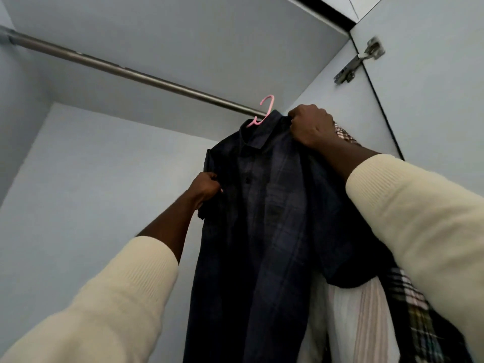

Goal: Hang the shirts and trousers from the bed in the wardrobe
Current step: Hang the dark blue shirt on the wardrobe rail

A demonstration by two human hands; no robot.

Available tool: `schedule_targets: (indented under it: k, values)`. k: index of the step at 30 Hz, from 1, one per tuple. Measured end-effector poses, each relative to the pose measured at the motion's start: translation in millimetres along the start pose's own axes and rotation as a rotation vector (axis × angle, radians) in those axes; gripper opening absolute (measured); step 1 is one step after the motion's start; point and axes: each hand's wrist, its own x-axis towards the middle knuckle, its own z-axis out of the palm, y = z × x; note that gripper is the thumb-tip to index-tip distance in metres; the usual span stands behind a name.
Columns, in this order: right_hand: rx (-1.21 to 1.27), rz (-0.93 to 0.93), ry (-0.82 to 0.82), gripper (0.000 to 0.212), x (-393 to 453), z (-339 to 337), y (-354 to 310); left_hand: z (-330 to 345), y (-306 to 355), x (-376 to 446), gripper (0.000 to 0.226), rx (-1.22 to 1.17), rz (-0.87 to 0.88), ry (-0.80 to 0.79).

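Head view, looking up into the wardrobe (104,166). A dark plaid shirt (264,218) hangs on a pink hanger (264,111) whose hook sits at the rail (131,72), near the rail's right end; whether the hook is fully over the rail cannot be told.

The shirt is likely light, soft and limp. It drapes in folds, would slide off the hanger if tugged unevenly, and is best held at the shoulder seam or collar, where the hanger backs the cloth.

The right hand (311,127) has its fingers curled tight over the shirt's right shoulder, by the collar. The left hand (205,188) pinches the left sleeve edge, fingers closed on the cloth.

A checked shirt (416,318) and a pale striped garment (366,323) hang behind, toward the right wall.
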Motion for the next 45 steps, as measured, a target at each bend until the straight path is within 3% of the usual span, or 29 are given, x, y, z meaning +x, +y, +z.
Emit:
schedule_targets:
  k: [4, 7, 11, 13, 17, 21, 24, 27, 32, 38, 45]
  values:
    - [-0.07, -0.01, -0.013, 0.033, 10, 18, -26, 9, -17, 24, 0.01, 0.026, 0.031, -0.003]
    - [-0.095, -0.043, -0.028, 0.031, 16, 23, -41, 11, -34, 29, 0.03, 0.03, 0.06, -0.003]
    - [-0.016, -0.088, -0.148, 0.035, 22, 23, -67, 17, -56, 28, 0.029, 0.094, 0.048, -0.104]
    - [0.078, -0.014, -0.132, 0.037, 15, 29, -69, 18, -68, 26, 0.025, 0.151, 0.054, -0.074]
    - [0.429, 0.291, 0.094, 0.035, -25, 36, -68, 20, -85, 20, 0.03, 0.156, 0.058, -0.077]
    - [0.704, 0.539, 0.028, 0.088, -73, 38, -80, 22, -98, 13, 0.054, 0.164, 0.068, -0.159]
    - [0.636, 0.592, -0.121, 0.108, -103, 42, -83, 26, -108, 8, 0.073, 0.31, 0.117, -0.136]
    - [0.554, 0.621, -0.243, 0.095, -133, 45, -82, 29, -114, -15, 0.079, 0.387, 0.18, -0.023]
    - [0.508, 0.643, -0.253, 0.079, -163, 34, -65, 31, -126, -61, 0.063, 0.391, 0.339, 0.142]
    - [0.655, 0.681, -0.283, 0.063, -200, 28, -57, 15, -137, -114, 0.055, 0.532, 0.383, 0.095]
    - [0.681, 0.57, -0.185, 0.082, -260, 8, -72, 2, -98, -194, 0.053, 0.61, 0.289, 0.031]
